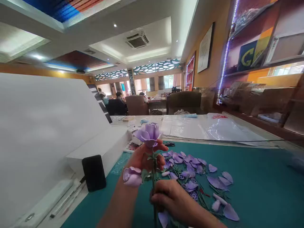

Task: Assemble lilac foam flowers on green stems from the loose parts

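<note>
My left hand [144, 158] grips the green stem [154, 177] of a lilac foam rose [148, 134] just below the open bloom. A smaller lilac bud [132, 176] branches off the stem beside my left wrist. Lower down, my right hand [166, 198] closes around the same stem, hiding part of it. Loose lilac petals, leaves and small flower parts [190, 169] lie scattered on a teal work mat [256, 190] just to the right of both hands.
A large white board [40, 133] and a white box [102, 148] stand at left, with a black block [94, 173] in front. Clear plastic sheets [209, 128] lie beyond the mat. Shelves line the right wall, and several people sit at far tables.
</note>
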Available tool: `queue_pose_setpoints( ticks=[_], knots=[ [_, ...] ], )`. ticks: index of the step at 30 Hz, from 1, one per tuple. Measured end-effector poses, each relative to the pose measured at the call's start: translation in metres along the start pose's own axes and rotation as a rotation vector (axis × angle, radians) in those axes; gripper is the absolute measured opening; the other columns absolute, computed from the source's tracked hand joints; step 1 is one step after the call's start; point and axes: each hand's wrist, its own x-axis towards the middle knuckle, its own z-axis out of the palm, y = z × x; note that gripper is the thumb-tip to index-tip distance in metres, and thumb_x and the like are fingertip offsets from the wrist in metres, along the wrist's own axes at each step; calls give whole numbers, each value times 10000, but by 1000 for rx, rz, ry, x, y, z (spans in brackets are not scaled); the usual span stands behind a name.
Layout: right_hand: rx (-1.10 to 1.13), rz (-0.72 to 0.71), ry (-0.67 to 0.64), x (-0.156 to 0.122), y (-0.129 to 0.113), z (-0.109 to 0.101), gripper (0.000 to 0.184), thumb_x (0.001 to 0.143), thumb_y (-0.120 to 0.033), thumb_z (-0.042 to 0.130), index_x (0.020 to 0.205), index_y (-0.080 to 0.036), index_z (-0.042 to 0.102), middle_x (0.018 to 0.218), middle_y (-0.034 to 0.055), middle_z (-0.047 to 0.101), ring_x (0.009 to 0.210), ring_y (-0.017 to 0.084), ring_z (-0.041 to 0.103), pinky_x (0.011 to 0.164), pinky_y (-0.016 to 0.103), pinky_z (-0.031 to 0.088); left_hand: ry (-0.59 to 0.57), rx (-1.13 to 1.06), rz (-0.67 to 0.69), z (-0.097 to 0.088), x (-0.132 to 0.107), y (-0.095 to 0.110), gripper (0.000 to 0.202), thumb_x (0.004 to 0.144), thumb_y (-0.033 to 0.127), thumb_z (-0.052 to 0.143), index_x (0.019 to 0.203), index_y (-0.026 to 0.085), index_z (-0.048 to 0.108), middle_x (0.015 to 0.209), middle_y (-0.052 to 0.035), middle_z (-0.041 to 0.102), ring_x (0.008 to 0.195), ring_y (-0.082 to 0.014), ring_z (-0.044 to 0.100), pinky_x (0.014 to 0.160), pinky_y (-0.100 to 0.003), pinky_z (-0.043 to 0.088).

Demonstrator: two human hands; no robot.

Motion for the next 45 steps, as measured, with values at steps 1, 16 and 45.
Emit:
queue_pose_setpoints(
  ticks=[1, 16, 45],
  knots=[
    [-14, -17, 5, -1, 0, -2, 130, 729, -162, 514, 601, -184, 501, 564, -24, 541, 538, 106, 522, 522, 194, 380, -3, -14, 1, -2, 1, 2, 323, 689, 447, 744, 881, 190, 709, 863, -34, 724, 621, -198, 654, 530, -310, 527],
    [-231, -25, 373, 8, 15, -29, 181, 828, -210, 481, 647, -203, 482, 621, -22, 543, 570, 117, 529, 533, 214, 352, 369, 262, 569, 29, -28, 16, 286, 760, 447, 690, 880, 188, 702, 842, -39, 693, 783, -187, 645, 652, -289, 551],
    [-534, -67, 426, 12, 34, -28, 290, 852, -396, 378, 616, -226, 383, 605, 10, 534, 558, 157, 488, 533, 254, 337, 288, 169, 330, 64, -32, -14, 610, 852, 349, 595, 1422, 251, 405, 1542, -33, 318, 1429, -277, 226, 1161, -415, 230]
  ],
)
